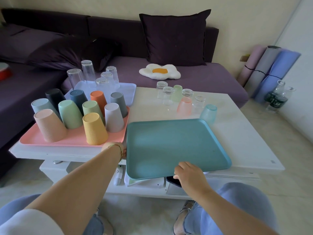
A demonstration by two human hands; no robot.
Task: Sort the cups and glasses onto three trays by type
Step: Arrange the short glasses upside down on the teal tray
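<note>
Both hands on the teal tray [169, 146], front of the white table [237, 133]

Right hand [188, 173] grips the tray's near edge, which hangs past the table front. Left hand [123, 150] is at its left edge but mostly hidden, so can't tell the grip. Pink tray [33, 139] just beside it holds upside-down plastic cups [94, 128]. Small glasses [167, 97] stand loose behind.
</note>
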